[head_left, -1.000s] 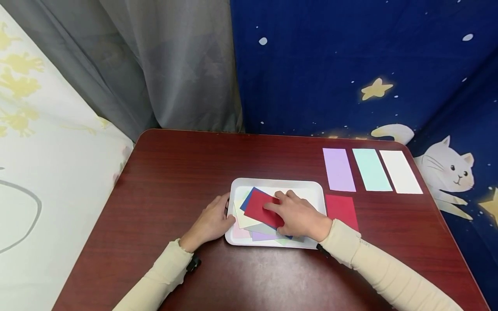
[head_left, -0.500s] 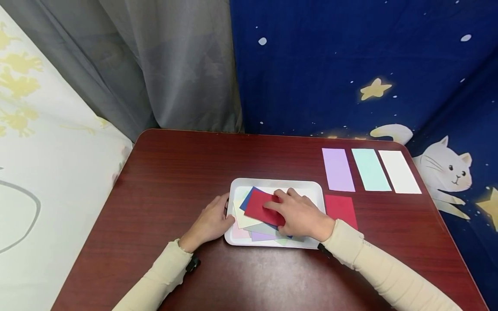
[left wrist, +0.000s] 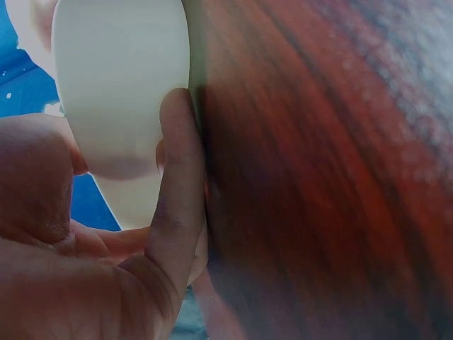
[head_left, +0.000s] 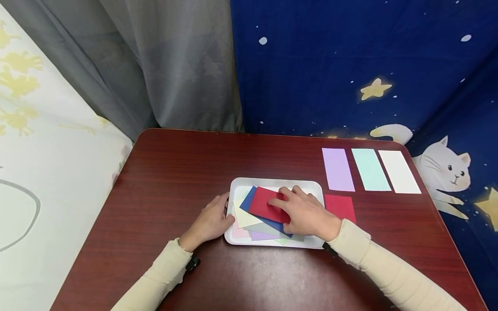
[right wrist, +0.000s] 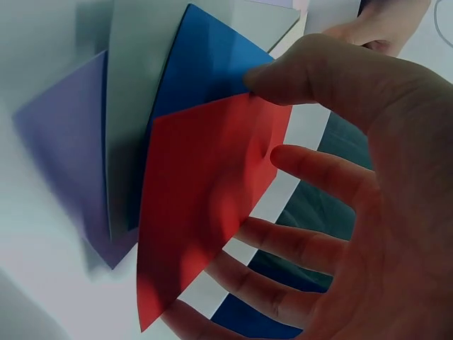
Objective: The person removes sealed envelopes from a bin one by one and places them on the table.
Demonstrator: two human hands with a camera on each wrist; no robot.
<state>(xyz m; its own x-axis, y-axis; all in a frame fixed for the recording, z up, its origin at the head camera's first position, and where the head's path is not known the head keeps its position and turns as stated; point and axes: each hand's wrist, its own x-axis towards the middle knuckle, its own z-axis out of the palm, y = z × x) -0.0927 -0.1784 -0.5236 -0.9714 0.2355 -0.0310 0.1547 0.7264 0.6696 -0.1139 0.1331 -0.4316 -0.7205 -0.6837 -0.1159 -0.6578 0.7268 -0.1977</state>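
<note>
My right hand holds a red paper card by its edges, above a pile in a white tray. In the right wrist view, thumb and fingers lie along opposite edges of the red card, which bows slightly. Beneath it is a blue card, then grey and purple ones. Cream and pink cards also show in the pile. My left hand grips the tray's left end; the left wrist view has fingers around the tray wall.
Right of the tray, a purple sheet, a mint sheet and a white sheet lie in a row. A red sheet lies below them, partly behind my right arm. Curtains hang behind the dark red table.
My right hand has moved slightly right with the red card, uncovering more of the blue card beneath. The left hand and the tray have stayed put.
</note>
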